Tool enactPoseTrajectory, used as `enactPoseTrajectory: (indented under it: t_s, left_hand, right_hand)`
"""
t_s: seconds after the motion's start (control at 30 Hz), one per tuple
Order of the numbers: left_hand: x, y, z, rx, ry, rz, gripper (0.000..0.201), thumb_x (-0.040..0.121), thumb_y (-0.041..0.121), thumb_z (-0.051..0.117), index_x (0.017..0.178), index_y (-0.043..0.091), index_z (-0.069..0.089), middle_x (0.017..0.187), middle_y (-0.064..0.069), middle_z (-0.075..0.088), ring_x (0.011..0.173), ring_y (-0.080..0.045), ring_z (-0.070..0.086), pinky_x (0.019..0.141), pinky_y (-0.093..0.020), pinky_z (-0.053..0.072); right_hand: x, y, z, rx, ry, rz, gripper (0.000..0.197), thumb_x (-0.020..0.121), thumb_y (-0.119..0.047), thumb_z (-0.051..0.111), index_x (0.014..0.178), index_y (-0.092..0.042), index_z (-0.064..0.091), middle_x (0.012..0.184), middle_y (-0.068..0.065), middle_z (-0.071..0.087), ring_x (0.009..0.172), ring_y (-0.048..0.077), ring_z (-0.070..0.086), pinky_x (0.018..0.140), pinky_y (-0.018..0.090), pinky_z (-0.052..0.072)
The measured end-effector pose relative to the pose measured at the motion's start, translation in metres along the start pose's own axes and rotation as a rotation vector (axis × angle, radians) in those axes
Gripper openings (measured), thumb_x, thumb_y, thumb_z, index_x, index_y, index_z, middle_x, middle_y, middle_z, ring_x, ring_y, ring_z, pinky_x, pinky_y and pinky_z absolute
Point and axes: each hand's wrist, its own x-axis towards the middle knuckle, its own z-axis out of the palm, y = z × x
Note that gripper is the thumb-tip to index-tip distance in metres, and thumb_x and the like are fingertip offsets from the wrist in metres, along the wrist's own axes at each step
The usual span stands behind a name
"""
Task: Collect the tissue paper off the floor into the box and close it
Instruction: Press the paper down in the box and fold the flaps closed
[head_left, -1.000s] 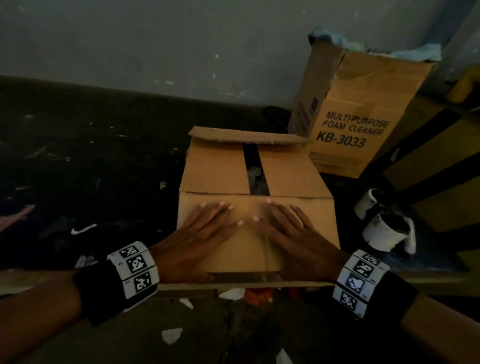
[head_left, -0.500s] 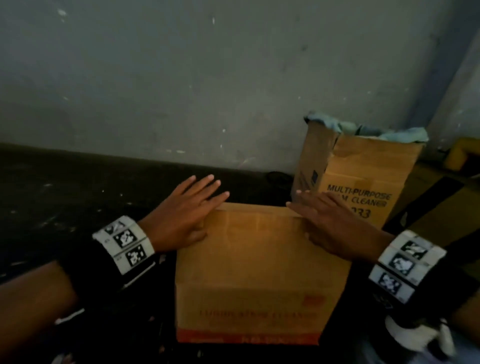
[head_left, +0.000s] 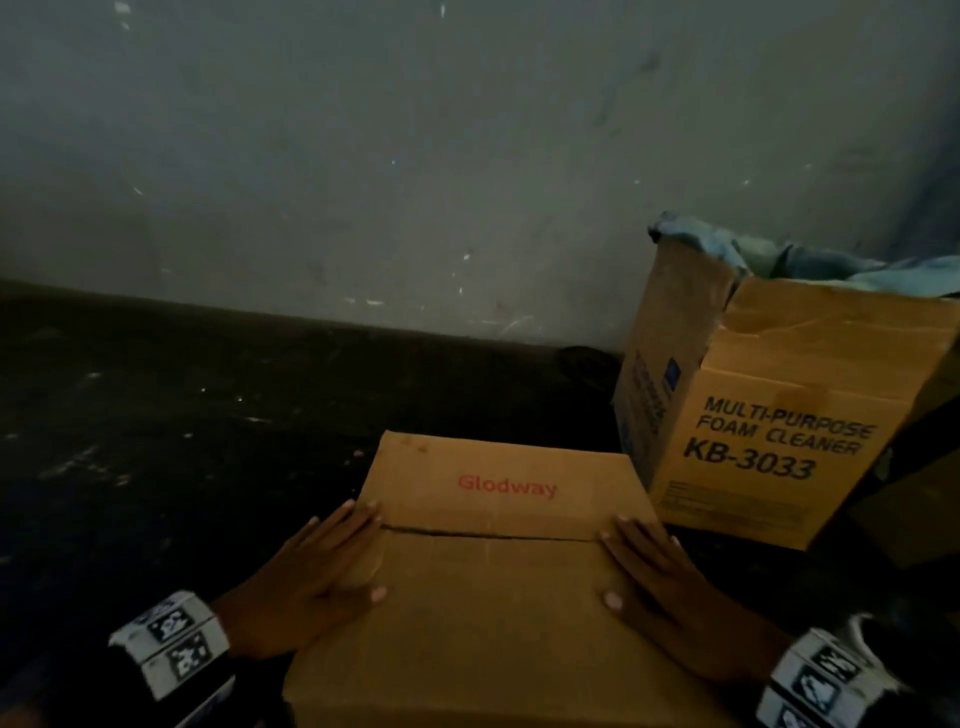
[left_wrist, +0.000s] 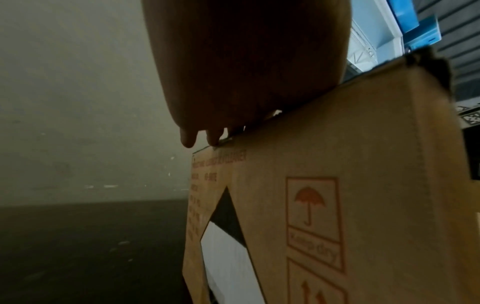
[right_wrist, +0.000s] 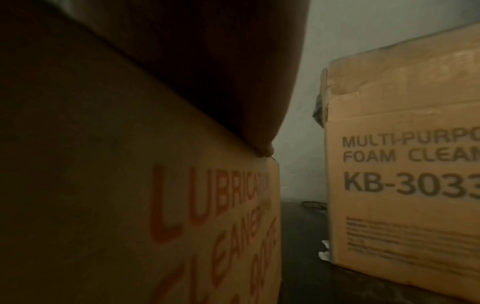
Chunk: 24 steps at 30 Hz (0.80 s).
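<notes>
A pale grey wall (head_left: 415, 156) rises behind everything, and a dark floor (head_left: 156, 441) runs from its foot toward the camera. The landmark is the box (head_left: 493, 613), a brown carton with "Glodway" printed in red on its far top flap; it sits on the floor in the foreground, its two top flaps folded down and meeting along a thin seam across the top. Behind the box and to its right, near but apart from it, stands a taller foam cleaner carton (head_left: 769, 415) marked "MULTI-PURPOSE FOAM CLEANER KB-3033", with bluish cloth (head_left: 779, 254) bulging from its open top. The left hand (head_left: 311, 587) lies flat on the box's left top edge, fingers straight and together, thumb spread onto the near flap, holding nothing. The right hand (head_left: 660, 582) mirrors it on the box's right top edge, fingers straight, palm pressing down. A small white scrap of tissue paper (right_wrist: 324, 253) lies on the floor at the foot of the foam cleaner carton, to the right of the box.
</notes>
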Motion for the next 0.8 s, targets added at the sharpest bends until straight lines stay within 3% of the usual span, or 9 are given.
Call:
enactPoseTrajectory:
  t_s: [0.17, 0.3, 0.5, 0.57, 0.67, 0.8]
  left_hand:
    - [0.006, -0.024, -0.013, -0.016, -0.004, 0.002, 0.101, 0.055, 0.095, 0.005, 0.139, 0.043, -0.01, 0.147, 0.026, -0.02, 0.137, 0.001, -0.022, 0.114, -0.032, -0.012]
    - [0.01, -0.052, -0.03, -0.024, 0.005, -0.061, 0.098, 0.057, 0.095, 0.006, 0.139, 0.044, -0.009, 0.149, 0.025, -0.018, 0.139, -0.002, -0.019, 0.115, -0.033, -0.01]
    - [0.024, -0.09, -0.059, 0.002, -0.003, -0.167, 0.113, 0.046, 0.098, 0.001, 0.141, 0.039, -0.01, 0.149, 0.022, -0.014, 0.142, -0.01, -0.012, 0.117, -0.046, -0.004]
    - [0.028, -0.102, -0.069, 0.004, -0.017, -0.202, 0.113, 0.05, 0.097, 0.003, 0.144, 0.036, -0.009, 0.149, 0.022, -0.013, 0.142, -0.011, -0.011, 0.116, -0.046, -0.004]
    - [0.034, -0.114, -0.075, 0.034, -0.009, -0.221, 0.097, 0.066, 0.085, 0.011, 0.145, 0.033, -0.01, 0.155, 0.013, -0.012, 0.143, -0.013, -0.008, 0.117, -0.045, -0.003]
    - [0.035, -0.117, -0.08, -0.019, 0.033, -0.184, 0.12, 0.046, 0.098, 0.003, 0.146, 0.032, -0.006, 0.155, 0.015, -0.008, 0.143, -0.013, -0.006, 0.117, -0.045, 0.0]
  right_hand:
    - [0.028, -0.009, -0.001, 0.022, 0.029, -0.051, 0.112, 0.051, -0.094, -0.007, 0.147, -0.036, -0.007, 0.151, -0.015, -0.026, 0.137, 0.01, -0.03, 0.112, 0.032, -0.018]
    - [0.063, -0.03, -0.006, 0.059, 0.052, -0.059, 0.112, 0.054, -0.091, -0.006, 0.149, -0.031, -0.004, 0.157, -0.007, -0.02, 0.142, 0.013, -0.024, 0.115, 0.035, -0.017]
    - [0.119, -0.062, -0.013, 0.038, 0.077, -0.032, 0.135, 0.033, -0.096, -0.019, 0.149, -0.029, -0.002, 0.159, -0.002, -0.016, 0.145, 0.019, -0.018, 0.117, 0.04, -0.011]
    - [0.132, -0.071, -0.013, 0.025, 0.097, -0.005, 0.136, 0.032, -0.095, -0.021, 0.149, -0.03, -0.001, 0.159, -0.003, -0.014, 0.146, 0.02, -0.016, 0.117, 0.04, -0.01]
    - [0.137, -0.081, -0.011, 0.027, 0.101, 0.013, 0.131, 0.036, -0.093, -0.017, 0.149, -0.029, -0.001, 0.159, -0.004, -0.013, 0.146, 0.019, -0.015, 0.118, 0.042, -0.008]
    - [0.135, -0.088, -0.02, 0.07, 0.069, 0.072, 0.125, 0.041, -0.094, -0.009, 0.149, -0.031, -0.001, 0.159, -0.005, -0.013, 0.146, 0.018, -0.016, 0.119, 0.043, -0.006]
